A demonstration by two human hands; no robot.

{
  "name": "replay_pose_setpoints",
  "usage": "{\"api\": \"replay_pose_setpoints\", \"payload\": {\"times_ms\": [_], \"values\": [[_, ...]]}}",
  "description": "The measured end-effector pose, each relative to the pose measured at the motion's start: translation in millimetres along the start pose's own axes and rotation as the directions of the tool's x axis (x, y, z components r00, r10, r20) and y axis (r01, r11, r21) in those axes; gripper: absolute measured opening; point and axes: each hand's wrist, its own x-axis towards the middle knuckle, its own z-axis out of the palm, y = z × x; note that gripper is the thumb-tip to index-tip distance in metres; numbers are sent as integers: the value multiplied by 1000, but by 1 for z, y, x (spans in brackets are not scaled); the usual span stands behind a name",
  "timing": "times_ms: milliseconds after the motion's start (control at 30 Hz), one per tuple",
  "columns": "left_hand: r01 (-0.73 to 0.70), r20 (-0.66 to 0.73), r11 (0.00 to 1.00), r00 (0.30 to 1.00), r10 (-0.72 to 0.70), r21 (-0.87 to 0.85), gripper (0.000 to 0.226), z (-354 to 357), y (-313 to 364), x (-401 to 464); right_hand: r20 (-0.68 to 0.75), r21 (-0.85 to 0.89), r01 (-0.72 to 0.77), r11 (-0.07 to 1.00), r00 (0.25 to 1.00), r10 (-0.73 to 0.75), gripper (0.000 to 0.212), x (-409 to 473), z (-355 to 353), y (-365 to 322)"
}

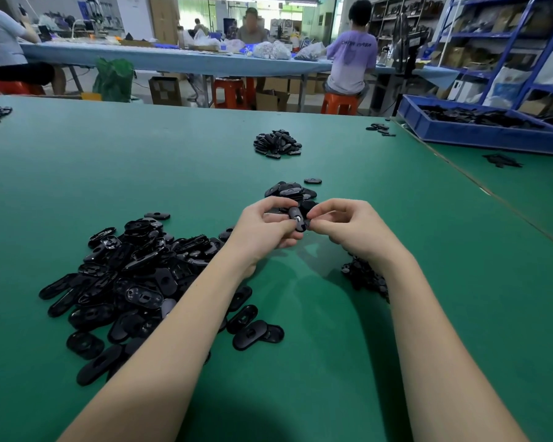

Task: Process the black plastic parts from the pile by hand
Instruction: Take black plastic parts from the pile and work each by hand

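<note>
A worker's two bare forearms reach into view from the near edge, uncovered from elbow to wrist, with no sleeve, cuff or glove visible. The left hand (265,226) and right hand (348,228) wear no rings, and neither wrist carries a watch or band. The fingernails that show are short and unpainted. Nothing more of the worker's clothing enters the view.
</note>
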Motion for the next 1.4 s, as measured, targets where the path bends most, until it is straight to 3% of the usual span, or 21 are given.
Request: {"api": "replay_pose_setpoints", "payload": {"times_ms": [467, 967, 1167, 1400], "values": [[-69, 46, 996, 997, 66, 63, 23, 0, 0, -1, -102, -8, -90, 996, 991, 88, 3, 3, 3, -2], [-118, 79, 991, 990, 113, 59, 26, -3, -1, 1, -118, 94, -198, 976, 971, 209, 8, 1, 8, -5], [-61, 94, 998, 994, 62, -15, 25, -5, 4, 0, -75, 92, -204, 975, 975, 211, 19, 0, 6, -1], [-59, 8, 974, 998, 59, 219, 15, -7, 3, 3, -18, 79, -125, 989, 992, 127, 19, 2, 8, 1]]}}
